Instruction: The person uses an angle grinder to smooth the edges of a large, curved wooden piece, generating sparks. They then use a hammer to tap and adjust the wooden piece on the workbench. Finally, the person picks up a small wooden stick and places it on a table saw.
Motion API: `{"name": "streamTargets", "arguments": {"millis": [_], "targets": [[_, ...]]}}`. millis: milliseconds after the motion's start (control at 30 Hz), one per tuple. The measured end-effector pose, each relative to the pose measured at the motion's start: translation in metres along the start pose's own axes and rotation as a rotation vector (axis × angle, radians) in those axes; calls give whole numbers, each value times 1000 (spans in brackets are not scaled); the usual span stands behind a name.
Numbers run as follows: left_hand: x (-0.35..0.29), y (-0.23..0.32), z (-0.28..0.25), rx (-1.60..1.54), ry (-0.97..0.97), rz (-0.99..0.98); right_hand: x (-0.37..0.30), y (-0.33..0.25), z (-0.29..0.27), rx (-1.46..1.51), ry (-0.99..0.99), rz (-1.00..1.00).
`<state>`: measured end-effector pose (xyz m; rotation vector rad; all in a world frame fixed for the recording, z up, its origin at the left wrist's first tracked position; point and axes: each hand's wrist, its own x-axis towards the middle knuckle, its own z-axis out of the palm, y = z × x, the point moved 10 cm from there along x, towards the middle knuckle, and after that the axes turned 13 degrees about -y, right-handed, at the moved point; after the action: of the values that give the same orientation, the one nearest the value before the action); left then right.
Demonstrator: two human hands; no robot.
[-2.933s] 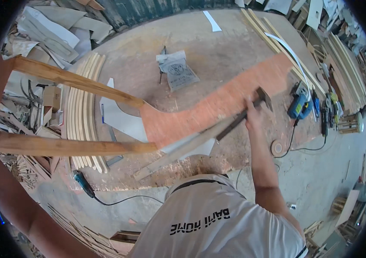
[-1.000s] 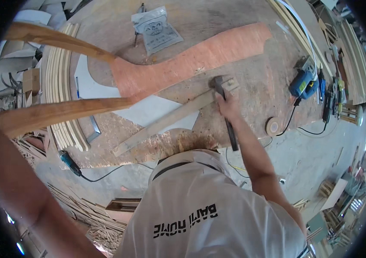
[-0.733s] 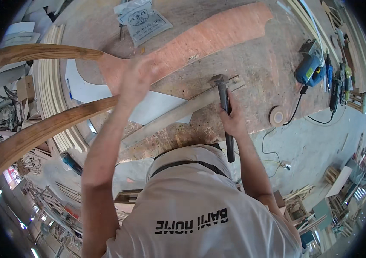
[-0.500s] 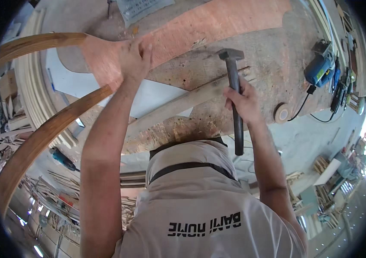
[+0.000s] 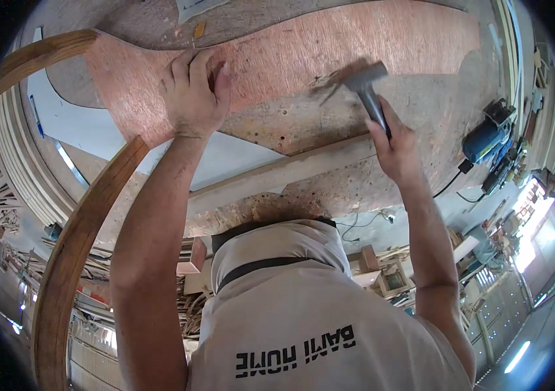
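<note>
Right grip [image 5: 391, 140] hides blurred hammer's [image 5: 363, 81] handle.

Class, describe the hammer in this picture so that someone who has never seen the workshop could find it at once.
Start at the big worktable and find the long reddish-orange curved panel lying across it. At that panel's lower edge the right hand grips a hammer. Its dark handle and blurred grey metal head set it apart from the blue power tool further right.

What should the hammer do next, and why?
Probably come straight down on the reddish board. The right hand grips the hammer with its head just at the board's lower edge, and the left hand presses flat on the board well to the side, steadying it.
</note>
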<state>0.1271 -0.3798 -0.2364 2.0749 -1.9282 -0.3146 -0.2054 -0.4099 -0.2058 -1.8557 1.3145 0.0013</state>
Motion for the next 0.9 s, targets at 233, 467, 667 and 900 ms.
{"name": "streamTargets", "arguments": {"millis": [233,467,667,900], "targets": [[0,-2,0,-3,29,1,28,-17,-9,267,-49,153],[1,0,-1,-9,38,27,-4,9,-18,-149,-85,75],[-1,-1,-2,-8,40,11,-21,21,-10,484,-49,278],[1,3,-4,11,12,25,-30,-16,27,902,-33,246]]}}
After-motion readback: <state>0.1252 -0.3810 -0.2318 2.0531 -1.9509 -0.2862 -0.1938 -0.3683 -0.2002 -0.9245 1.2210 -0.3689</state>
